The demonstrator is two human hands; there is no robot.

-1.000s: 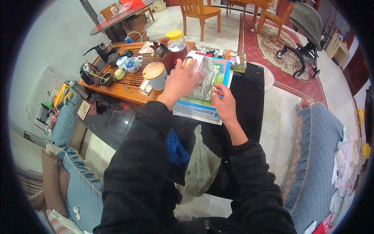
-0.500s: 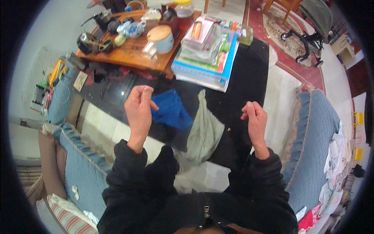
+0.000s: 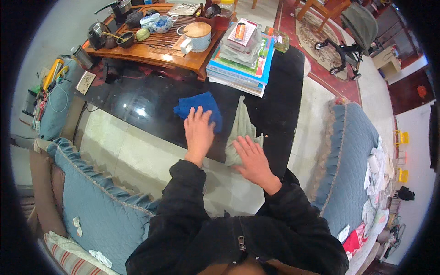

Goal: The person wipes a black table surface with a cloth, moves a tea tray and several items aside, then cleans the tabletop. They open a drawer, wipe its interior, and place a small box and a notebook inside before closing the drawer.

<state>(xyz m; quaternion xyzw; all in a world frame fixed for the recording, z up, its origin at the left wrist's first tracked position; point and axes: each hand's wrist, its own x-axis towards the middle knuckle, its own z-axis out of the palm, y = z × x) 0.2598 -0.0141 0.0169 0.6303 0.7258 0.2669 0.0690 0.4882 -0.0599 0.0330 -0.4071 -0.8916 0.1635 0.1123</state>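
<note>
We are keeping both palms down, open: the left hand (image 3: 199, 134) is lying over the blue cloth (image 3: 197, 100) near the black table's (image 3: 277, 105) near edge; the right hand (image 3: 253, 159) is overlapping the grey-green cloth (image 3: 241, 121) rightward, fingers spread, presumably distributing pressure.

Two cloths (image 3: 198, 101) on the table (image 3: 151, 104), one mug (image 3: 200, 43), one stroller (image 3: 360, 23)
</note>
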